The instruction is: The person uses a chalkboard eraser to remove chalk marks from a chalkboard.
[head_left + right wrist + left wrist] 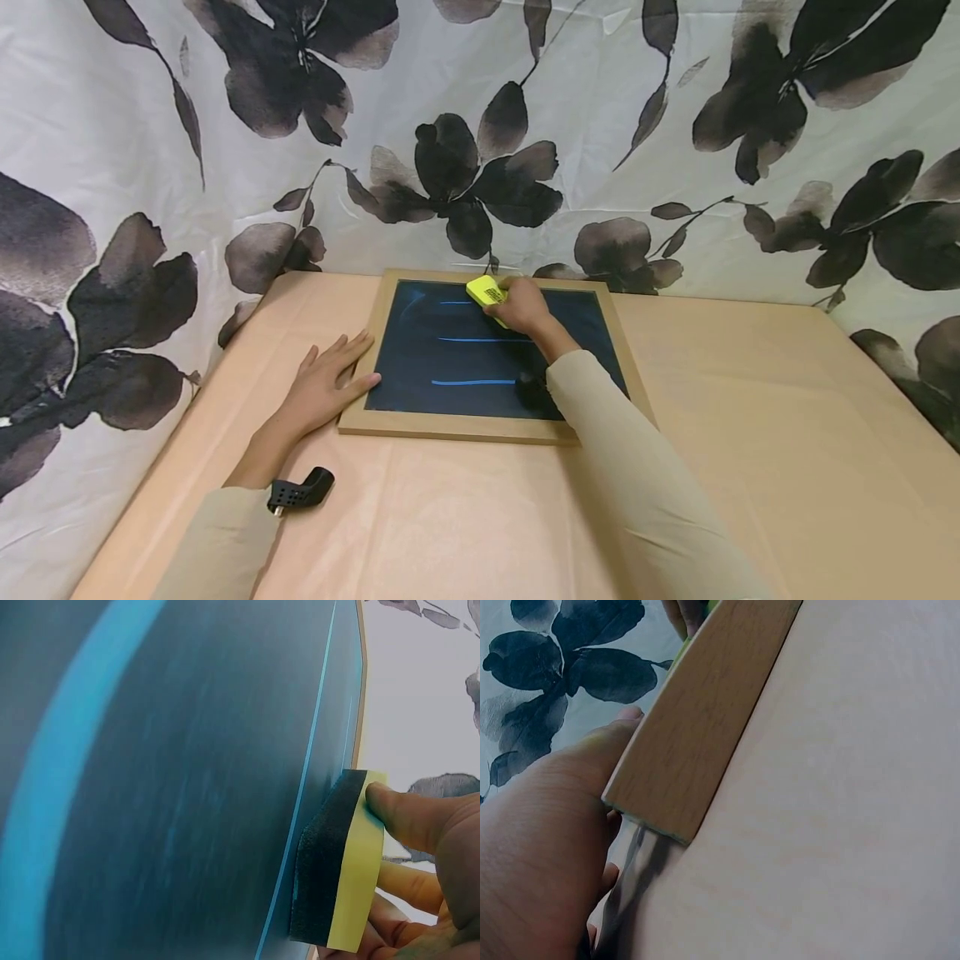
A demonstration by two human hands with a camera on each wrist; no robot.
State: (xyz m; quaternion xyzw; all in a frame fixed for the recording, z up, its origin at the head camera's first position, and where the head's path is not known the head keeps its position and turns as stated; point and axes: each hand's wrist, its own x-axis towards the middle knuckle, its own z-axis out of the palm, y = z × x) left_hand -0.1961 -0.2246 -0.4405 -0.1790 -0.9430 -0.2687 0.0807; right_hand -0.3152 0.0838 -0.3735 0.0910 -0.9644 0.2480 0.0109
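Observation:
A blackboard [405,358] in a light wooden frame lies on the table, with several blue chalk lines across it. My right hand [525,307] grips a yellow board eraser [486,290] near the board's far edge. In the right wrist view, thumb and fingers pinch the yellow back of the eraser [358,862], and its dark felt side faces the board's surface. My left hand [322,387] lies with fingers spread and straight, its thumb and fingertips touching the left side of the frame. The left wrist view shows the wooden frame [697,720] beside that hand.
A pale peach covering [750,400] lies over the table around the board. Behind it hangs a white curtain [600,75] with dark flowers. A black band with a device [300,492] sits on the left wrist. Faint blue smears mark the board's upper left.

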